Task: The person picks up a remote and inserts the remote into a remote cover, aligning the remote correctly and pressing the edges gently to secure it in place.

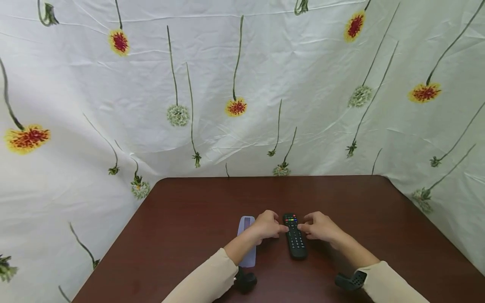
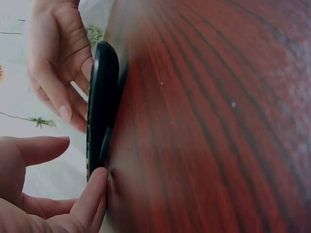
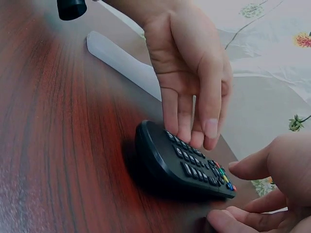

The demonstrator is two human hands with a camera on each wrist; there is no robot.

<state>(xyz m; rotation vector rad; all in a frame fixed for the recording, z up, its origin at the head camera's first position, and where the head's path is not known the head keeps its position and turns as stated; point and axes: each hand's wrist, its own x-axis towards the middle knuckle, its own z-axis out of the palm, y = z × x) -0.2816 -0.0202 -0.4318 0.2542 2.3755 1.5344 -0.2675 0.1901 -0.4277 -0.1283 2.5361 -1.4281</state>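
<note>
A black remote control (image 1: pixel 294 242) with several coloured buttons lies face up on the table, its long side pointing away from me. At its left edge is my left hand (image 1: pixel 267 225), thumb stretched toward the remote and fingers bent loosely downward. My right hand (image 1: pixel 320 227) is at the opposite edge, thumb and fingers apart. In the right wrist view, the remote (image 3: pixel 180 162) rests between both hands, with neither closed around it. A long lavender, rounded case-like piece (image 1: pixel 248 257) lies left of the remote, partly hidden under my left hand and forearm.
The dark brown wooden table (image 1: pixel 182 219) has rounded far corners. Behind it and at its sides hangs a white cloth (image 1: pixel 212 50) printed with flowers. Dark bands (image 1: pixel 350 281) with camera mounts sit at both wrists, below cream sleeves.
</note>
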